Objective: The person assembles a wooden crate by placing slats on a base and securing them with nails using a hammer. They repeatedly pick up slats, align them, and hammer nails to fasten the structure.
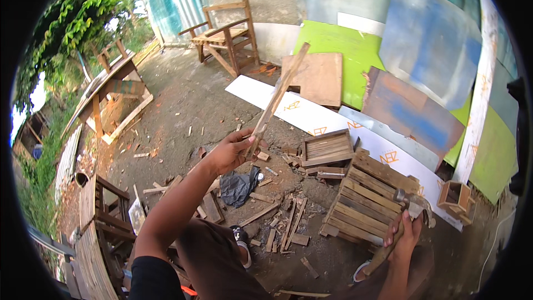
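My left hand (226, 154) is closed around the lower end of a long, narrow wooden strip (282, 89), which slants up and away to the right. Low on the right, my right hand (408, 236) grips a hammer (417, 206) by its wooden handle, with the metal head up. Just left of the hammer lies a slatted wooden panel (358, 199), partly overlapped by the hammer head. A smaller slatted wooden frame (327, 149) rests beyond it. Below my left hand, a crumpled black plastic bag (239, 186) sits among wood scraps (267, 211).
A wooden armchair (226, 36) stands by the far wall. Green (333, 44) and white boards (261, 95) lean or lie at the right, near a small wooden box (455, 195). A wooden frame structure (125, 86) stands far left; slatted wooden furniture (91, 250) is at the lower left.
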`<state>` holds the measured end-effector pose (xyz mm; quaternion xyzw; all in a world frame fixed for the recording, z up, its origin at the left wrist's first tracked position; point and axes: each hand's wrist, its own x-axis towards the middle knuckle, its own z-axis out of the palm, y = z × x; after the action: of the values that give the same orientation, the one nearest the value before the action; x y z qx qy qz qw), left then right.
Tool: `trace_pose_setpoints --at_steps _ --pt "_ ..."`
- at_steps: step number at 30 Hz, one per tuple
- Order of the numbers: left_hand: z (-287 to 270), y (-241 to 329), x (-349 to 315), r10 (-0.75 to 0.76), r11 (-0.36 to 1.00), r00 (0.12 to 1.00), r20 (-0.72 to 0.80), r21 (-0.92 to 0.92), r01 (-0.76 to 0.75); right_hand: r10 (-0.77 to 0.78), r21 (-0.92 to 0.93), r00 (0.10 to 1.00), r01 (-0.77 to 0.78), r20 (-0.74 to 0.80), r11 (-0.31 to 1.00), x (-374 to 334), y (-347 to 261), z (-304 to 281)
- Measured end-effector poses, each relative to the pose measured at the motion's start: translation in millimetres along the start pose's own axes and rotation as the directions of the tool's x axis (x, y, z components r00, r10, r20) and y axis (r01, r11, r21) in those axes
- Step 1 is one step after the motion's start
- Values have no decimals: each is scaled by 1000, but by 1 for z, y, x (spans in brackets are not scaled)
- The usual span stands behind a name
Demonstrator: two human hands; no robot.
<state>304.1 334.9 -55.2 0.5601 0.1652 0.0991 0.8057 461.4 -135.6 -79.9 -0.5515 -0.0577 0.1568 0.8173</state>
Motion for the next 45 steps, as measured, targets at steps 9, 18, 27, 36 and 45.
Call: trace_pose_setpoints --at_steps 9,18,27,36,45 --pt "209 -74 -27 15 984 999 28 -179 -10 -171 70 983 166 69 984 -15 -38 -49" --pt "217 -201 0 -196 927 979 -49 -334 169 -91 17 972 98 -218 995 -17 -40 -75" --pt "257 -282 17 -479 845 858 -186 -361 394 -110 -76 893 86 -436 993 -19 -34 -91" --pt "266 -290 46 -273 952 951 -143 -181 246 -123 -103 905 88 -407 991 -9 -28 -81" --pt "271 -304 66 -258 709 916 -308 583 396 -83 -30 935 77 -344 997 -6 -29 -74"
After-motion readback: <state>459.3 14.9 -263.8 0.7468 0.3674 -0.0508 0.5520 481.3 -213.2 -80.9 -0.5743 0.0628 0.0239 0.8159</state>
